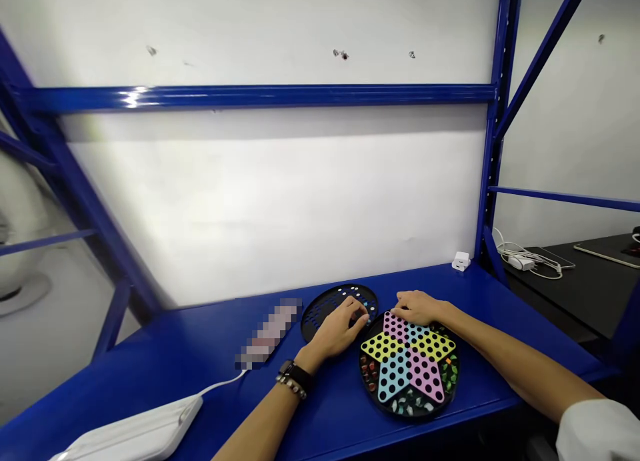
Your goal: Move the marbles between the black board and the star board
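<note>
A round black Chinese checkers board (407, 351) lies on the blue table, its star of pink, blue and yellow points full of dark holes. Coloured pieces fill its rim compartments: red pieces (369, 373), green pieces (451, 373) and pale clear pieces (411, 403). My right hand (416, 307) rests at the far edge of the board, fingers bent together by a pink point; whatever they hold is hidden. Bent over the right side of a second round black perforated tray (320, 304) is my left hand (343, 326), thumb and fingers curled close, their contents unclear.
A blurred-out flat object (270, 334) lies left of the tray, with a white cable running to a white power strip or box (135, 431). Small white chargers (461, 261) stand at the back right. Blue frame posts (487, 147) and a white wall (280, 201) bound the table (210, 344).
</note>
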### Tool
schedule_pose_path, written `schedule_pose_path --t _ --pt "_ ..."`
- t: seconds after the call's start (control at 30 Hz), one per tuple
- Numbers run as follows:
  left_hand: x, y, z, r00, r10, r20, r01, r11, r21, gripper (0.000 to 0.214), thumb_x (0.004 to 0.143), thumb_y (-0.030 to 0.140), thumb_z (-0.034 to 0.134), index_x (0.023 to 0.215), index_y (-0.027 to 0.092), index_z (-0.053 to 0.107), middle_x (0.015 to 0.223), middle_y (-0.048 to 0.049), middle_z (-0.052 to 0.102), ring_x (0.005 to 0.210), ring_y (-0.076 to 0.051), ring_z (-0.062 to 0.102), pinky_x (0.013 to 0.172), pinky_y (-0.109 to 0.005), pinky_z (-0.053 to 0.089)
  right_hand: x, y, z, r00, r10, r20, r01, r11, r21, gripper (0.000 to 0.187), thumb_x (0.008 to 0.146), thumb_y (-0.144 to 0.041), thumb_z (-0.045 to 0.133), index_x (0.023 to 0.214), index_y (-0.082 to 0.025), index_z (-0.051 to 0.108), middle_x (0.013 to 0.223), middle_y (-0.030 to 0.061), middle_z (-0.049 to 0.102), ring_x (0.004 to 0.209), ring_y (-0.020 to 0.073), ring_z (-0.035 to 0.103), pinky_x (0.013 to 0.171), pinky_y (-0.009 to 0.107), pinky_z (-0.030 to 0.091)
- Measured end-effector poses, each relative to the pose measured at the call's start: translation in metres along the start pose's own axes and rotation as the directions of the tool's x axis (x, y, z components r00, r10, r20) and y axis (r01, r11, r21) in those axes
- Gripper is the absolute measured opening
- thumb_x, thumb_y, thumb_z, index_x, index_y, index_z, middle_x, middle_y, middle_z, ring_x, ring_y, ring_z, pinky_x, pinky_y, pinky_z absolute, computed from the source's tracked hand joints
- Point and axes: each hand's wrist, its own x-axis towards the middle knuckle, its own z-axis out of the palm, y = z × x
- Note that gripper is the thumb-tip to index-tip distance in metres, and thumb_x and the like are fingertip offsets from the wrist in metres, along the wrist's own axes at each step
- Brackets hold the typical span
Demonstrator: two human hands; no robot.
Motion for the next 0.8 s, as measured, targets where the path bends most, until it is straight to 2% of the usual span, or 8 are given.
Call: schedule_pose_path --t 0.13,0.3,0.4,0.57,0.7,0.8 --pt "-0.001 0.001 -0.002 1.000 0.005 -0.008 -0.005 1.000 -0.012 0.026 0.096 0.041 0.043 0.099 0.023 0.062 0.105 -0.0042 0.061 0.094 -0.020 0.061 0.088 -0.034 0.050 -0.001 -0.004 0.001 0.999 0.027 -0.034 -0.028 0.999 -0.027 0.056 0.099 -0.053 0.035 0.070 -0.018 0.067 0.098 0.0075 0.064 0.077 0.0178 0.057 0.071 0.029 0.040" --pt "0.000 0.003 -0.003 1.000 0.006 -0.001 -0.006 1.000 -0.026 0.027 0.096 0.043 0.043 0.100 0.023 0.062 0.106 -0.0050 0.061 0.094 -0.020 0.061 0.089 -0.036 0.050 -0.002 -0.007 0.002 0.986 0.068 -0.153 -0.071 0.997 -0.015 0.049 0.096 -0.041 0.045 0.056 -0.017 0.056 0.078 0.0044 0.063 0.064 0.0134 0.050 0.062 0.027 0.035" --pt "0.000 0.004 -0.001 1.000 0.008 -0.021 -0.009 0.999 -0.037 0.025 0.095 0.041 0.045 0.100 0.024 0.063 0.108 -0.0050 0.061 0.095 -0.020 0.061 0.089 -0.035 0.050 -0.004 -0.004 0.004 0.971 0.078 -0.228 -0.081 0.997 -0.004 0.048 0.094 -0.036 0.047 0.050 -0.017 0.051 0.068 0.0028 0.059 0.057 0.0118 0.044 0.058 0.027 0.031" --pt "-0.001 0.003 0.000 0.999 0.024 -0.044 -0.026 0.999 -0.043 0.025 0.095 0.040 0.045 0.102 0.023 0.063 0.110 -0.0061 0.061 0.098 -0.020 0.060 0.091 -0.036 0.050 -0.002 0.003 0.000 0.966 0.091 -0.243 -0.089 0.996 0.022 0.050 0.093 -0.035 0.046 0.047 -0.018 0.054 0.052 -0.0010 0.047 0.049 0.0099 0.034 0.055 0.026 0.027" --pt "-0.002 0.006 0.000 0.998 0.024 -0.059 -0.025 1.000 -0.018 0.025 0.095 0.039 0.044 0.104 0.023 0.061 0.110 -0.0066 0.060 0.100 -0.021 0.060 0.093 -0.038 0.050 0.026 -0.019 -0.015 0.945 0.110 -0.307 -0.114 0.993 0.007 0.051 0.094 -0.038 0.043 0.054 -0.015 0.065 0.051 -0.0015 0.045 0.048 0.0096 0.034 0.053 0.025 0.022" --pt "-0.003 0.005 0.000 0.994 0.012 -0.108 -0.010 1.000 0.019 0.026 0.095 0.040 0.043 0.106 0.023 0.060 0.111 -0.0077 0.059 0.102 -0.023 0.060 0.093 -0.040 0.050 0.056 -0.052 -0.023 0.956 0.030 -0.290 -0.038 0.999 -0.022 0.046 0.095 -0.037 0.043 0.065 -0.016 0.072 0.060 0.0011 0.059 0.054 0.0113 0.045 0.054 0.026 0.026"
